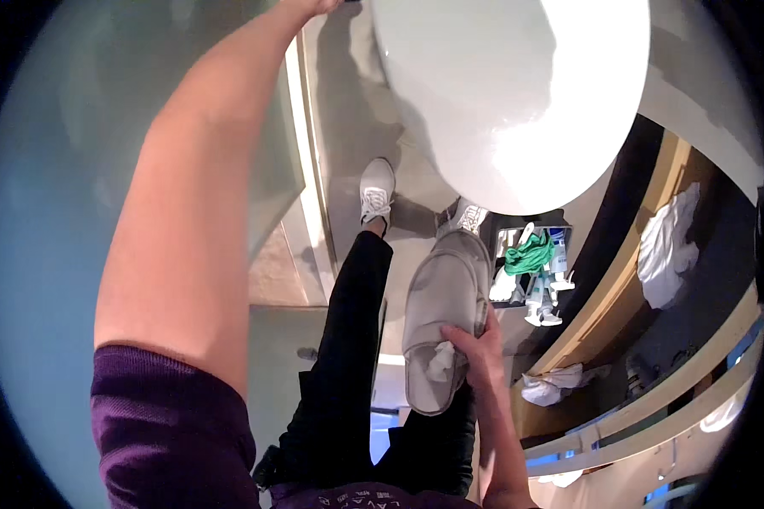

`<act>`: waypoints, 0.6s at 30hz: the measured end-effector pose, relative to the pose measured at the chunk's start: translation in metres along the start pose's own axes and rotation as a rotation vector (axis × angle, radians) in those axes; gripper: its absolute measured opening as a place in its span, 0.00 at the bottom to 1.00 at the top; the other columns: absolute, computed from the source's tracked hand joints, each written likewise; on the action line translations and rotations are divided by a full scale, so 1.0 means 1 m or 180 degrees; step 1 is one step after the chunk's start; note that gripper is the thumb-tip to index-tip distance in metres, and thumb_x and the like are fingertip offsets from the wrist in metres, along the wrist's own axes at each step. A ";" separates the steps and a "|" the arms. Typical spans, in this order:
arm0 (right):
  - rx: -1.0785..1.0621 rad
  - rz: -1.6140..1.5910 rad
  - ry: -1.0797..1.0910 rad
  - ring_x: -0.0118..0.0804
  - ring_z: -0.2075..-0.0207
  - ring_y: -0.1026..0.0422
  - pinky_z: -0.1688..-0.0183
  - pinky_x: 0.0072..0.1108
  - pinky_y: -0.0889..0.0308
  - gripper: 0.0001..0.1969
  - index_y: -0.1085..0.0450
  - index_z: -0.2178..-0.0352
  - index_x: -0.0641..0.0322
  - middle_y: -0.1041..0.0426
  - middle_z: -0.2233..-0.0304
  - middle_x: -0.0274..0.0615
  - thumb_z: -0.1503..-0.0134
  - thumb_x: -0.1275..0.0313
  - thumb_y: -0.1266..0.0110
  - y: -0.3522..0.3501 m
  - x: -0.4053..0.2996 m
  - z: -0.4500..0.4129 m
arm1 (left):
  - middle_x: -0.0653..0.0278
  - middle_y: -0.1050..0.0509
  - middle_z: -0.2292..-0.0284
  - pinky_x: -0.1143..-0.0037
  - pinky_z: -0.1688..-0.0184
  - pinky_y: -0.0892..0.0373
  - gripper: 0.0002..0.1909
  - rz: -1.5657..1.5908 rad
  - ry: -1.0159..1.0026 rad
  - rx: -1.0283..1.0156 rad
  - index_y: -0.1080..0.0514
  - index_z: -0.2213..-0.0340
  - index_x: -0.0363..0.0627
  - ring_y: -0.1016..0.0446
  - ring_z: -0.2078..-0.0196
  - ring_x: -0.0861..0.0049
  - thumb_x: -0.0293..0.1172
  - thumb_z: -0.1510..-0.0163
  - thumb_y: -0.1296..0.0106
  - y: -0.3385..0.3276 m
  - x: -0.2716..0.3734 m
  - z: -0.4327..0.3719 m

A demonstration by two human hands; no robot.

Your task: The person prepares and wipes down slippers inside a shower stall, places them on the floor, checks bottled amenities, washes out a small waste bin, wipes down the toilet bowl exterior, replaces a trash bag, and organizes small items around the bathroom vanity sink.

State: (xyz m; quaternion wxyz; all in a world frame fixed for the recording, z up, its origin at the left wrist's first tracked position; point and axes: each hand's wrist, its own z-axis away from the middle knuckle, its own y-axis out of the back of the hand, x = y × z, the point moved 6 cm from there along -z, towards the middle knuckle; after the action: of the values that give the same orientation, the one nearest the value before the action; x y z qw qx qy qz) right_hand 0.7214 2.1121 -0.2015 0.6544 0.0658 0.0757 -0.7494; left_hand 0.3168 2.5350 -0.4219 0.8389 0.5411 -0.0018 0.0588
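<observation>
My right hand (pixel 484 353) grips a pair of white slippers (pixel 442 292), one stacked on the other. A crumpled piece of white tissue (pixel 442 362) lies at the lower end of the top slipper, beside my thumb. My left arm stretches up past a glass panel (pixel 270 210). Only part of my left hand (pixel 321 5) shows at the top edge, close to a small dark thing; its fingers are cut off, so its hold cannot be made out. Ahead of me is a large, glossy white rounded fixture (pixel 477 108), perhaps a toilet lid.
A dark caddy (pixel 516 305) with several spray bottles and a green cloth (pixel 530 254) stands on the floor right of the slippers. Wooden shelving (pixel 605 305) curves along the right, with white cloth (pixel 668 248) on it. My white shoe (pixel 377 184) is on the tiled floor.
</observation>
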 end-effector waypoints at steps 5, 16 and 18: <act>0.0018 0.0245 -0.0010 0.40 0.59 0.25 0.56 0.26 0.28 0.34 0.38 0.47 0.68 0.26 0.57 0.48 0.57 0.79 0.33 0.026 -0.008 -0.007 | 0.43 0.28 0.58 0.62 0.49 0.34 0.15 -0.0164 -0.0457 0.0442 0.31 0.61 0.36 0.31 0.52 0.51 0.25 0.53 0.53 -0.008 -0.016 -0.001; -0.1206 0.1204 0.0953 0.36 0.52 0.29 0.47 0.27 0.34 0.40 0.39 0.44 0.63 0.27 0.54 0.42 0.59 0.72 0.30 0.016 -0.046 -0.038 | 0.47 0.24 0.63 0.61 0.55 0.28 0.22 0.0820 0.0144 -0.0494 0.33 0.51 0.42 0.24 0.60 0.54 0.35 0.47 0.49 -0.092 0.021 0.294; -0.1261 0.1176 0.1034 0.36 0.51 0.30 0.46 0.27 0.35 0.41 0.39 0.44 0.63 0.28 0.53 0.43 0.60 0.72 0.29 0.014 -0.049 -0.054 | 0.57 0.22 0.63 0.67 0.55 0.28 0.21 0.3903 0.1194 -0.2940 0.28 0.54 0.40 0.24 0.59 0.69 0.35 0.50 0.44 -0.112 0.078 0.400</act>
State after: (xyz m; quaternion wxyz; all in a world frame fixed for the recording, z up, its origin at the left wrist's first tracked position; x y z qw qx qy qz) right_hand 0.7418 2.1683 -0.2453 0.7590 0.0686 0.3105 -0.5682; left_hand 0.4297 2.1333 -0.3529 0.7830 0.0216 -0.1824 0.5943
